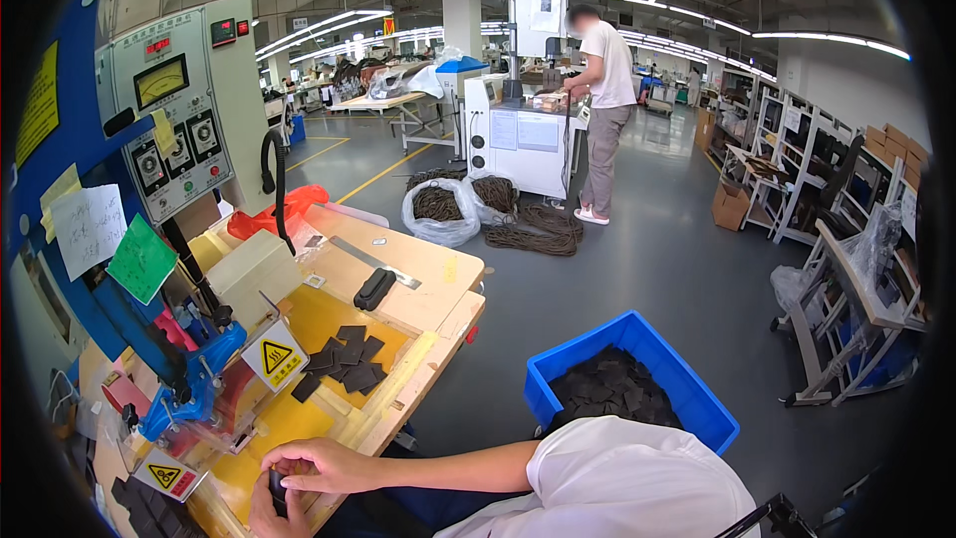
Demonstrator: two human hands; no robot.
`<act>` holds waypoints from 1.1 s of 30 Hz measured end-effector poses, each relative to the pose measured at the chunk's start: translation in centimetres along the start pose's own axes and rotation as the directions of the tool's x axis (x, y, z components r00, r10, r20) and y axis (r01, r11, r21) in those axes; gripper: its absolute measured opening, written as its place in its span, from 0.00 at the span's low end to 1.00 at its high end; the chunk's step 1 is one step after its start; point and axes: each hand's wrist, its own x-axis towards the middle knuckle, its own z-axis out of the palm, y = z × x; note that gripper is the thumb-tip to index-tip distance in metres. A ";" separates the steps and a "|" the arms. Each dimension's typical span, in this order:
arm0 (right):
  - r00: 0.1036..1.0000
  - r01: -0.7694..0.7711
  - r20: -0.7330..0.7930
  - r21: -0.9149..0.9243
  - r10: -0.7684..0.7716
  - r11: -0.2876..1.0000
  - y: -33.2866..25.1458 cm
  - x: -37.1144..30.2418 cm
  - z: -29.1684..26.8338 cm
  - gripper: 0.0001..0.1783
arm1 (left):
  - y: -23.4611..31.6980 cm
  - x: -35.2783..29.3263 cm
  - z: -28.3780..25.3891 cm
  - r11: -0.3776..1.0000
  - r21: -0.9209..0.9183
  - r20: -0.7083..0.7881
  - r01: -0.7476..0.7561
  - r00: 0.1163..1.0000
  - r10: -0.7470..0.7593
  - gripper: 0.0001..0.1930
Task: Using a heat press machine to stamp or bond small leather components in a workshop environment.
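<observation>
At the front edge of the wooden worktable point(438, 284), my right hand point(324, 463) and my left hand point(271, 516) are close together. Both close around a small, dark, smooth piece point(278, 490), mostly covered by fingers; its exact kind does not show. Just beyond, a loose pile of flat black pieces point(349, 359) lies on the yellow sheet. To the left of my hands stands a blue press point(204, 369) with clear guard panels and warning signs. Flat black strips point(149, 508) lie at the table's lower left.
A blue bin point(687, 379) heaped with black pieces stands on the floor to my right. A black oblong object point(374, 289) and a metal ruler point(373, 261) lie farther along the table. Across the aisle, a person point(602, 70) works at a white machine beside bagged cords point(438, 204).
</observation>
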 end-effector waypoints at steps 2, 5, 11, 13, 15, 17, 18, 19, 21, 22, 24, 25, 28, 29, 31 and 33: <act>0.998 -0.042 0.044 0.035 0.041 0.998 -0.1 0.0 -0.3 0.22 | -0.2 0.0 0.0 1.000 -0.011 0.002 -0.018 1.000 0.018 0.23; 0.997 -0.041 0.072 0.081 0.035 0.996 0.3 0.1 -0.4 0.21 | 0.0 0.0 -0.1 0.999 -0.031 0.017 0.008 1.000 -0.008 0.22; 0.996 -0.068 0.070 0.231 0.053 0.971 0.0 0.0 -0.3 0.15 | -0.5 -0.2 -0.3 0.999 0.033 0.028 0.011 1.000 -0.012 0.20; 0.998 -0.056 0.052 0.184 0.047 0.981 -0.2 0.0 -0.3 0.14 | -0.3 -0.2 -0.4 1.000 0.018 0.034 0.021 0.999 -0.022 0.20; 0.999 -0.045 0.035 0.136 0.041 0.990 -0.3 0.0 -0.2 0.13 | 0.0 -0.2 -0.6 0.999 0.003 0.041 0.032 0.999 -0.032 0.20; 1.000 -0.019 0.005 0.133 0.018 0.991 -0.3 0.0 -0.1 0.11 | 0.1 -0.1 -0.6 0.999 0.011 0.052 0.046 0.998 -0.046 0.20; 1.000 -0.020 0.005 0.133 0.020 0.991 -0.3 0.0 -0.1 0.11 | 0.1 -0.2 -0.6 0.999 0.010 0.052 0.046 0.998 -0.047 0.20; 1.000 -0.030 0.006 0.145 0.029 0.989 -0.3 0.0 -0.1 0.10 | 0.1 -0.2 -0.6 0.998 0.019 0.050 0.053 0.997 -0.053 0.21; 0.999 -0.039 0.006 0.158 0.039 0.987 -0.3 0.0 0.0 0.10 | 0.0 -0.2 -0.6 0.998 0.029 0.048 0.059 0.997 -0.060 0.21; 0.999 -0.038 0.003 0.167 0.038 0.985 -0.4 0.0 0.0 0.10 | -0.2 -0.3 -0.5 0.999 0.027 0.033 0.037 0.999 -0.038 0.21; 0.999 -0.037 0.000 0.176 0.038 0.984 -0.3 -0.1 0.0 0.10 | -0.2 -0.3 -0.4 1.000 0.024 0.018 0.015 1.000 -0.016 0.22; 1.000 -0.024 -0.004 0.154 0.025 0.988 -0.2 -0.1 0.0 0.10 | -0.1 -0.2 -0.5 1.000 0.028 0.018 0.010 1.000 -0.011 0.22; 1.000 -0.019 -0.015 0.147 0.022 0.989 -0.3 -0.1 0.0 0.10 | -0.3 -0.2 -0.5 1.000 0.027 0.020 0.004 1.000 -0.005 0.22; 0.999 -0.026 -0.023 0.161 0.030 0.987 -0.3 -0.1 0.1 0.11 | -0.4 -0.2 -0.5 1.000 0.023 0.022 0.001 1.000 -0.001 0.22; 0.999 -0.033 -0.021 0.166 0.037 0.986 -0.2 -0.1 0.1 0.11 | -0.4 -0.2 -0.4 1.000 0.030 0.027 0.003 1.000 -0.004 0.21; 0.999 -0.040 -0.019 0.171 0.044 0.984 -0.2 -0.1 0.1 0.12 | -0.4 -0.2 -0.4 0.999 0.037 0.032 0.005 0.999 -0.006 0.21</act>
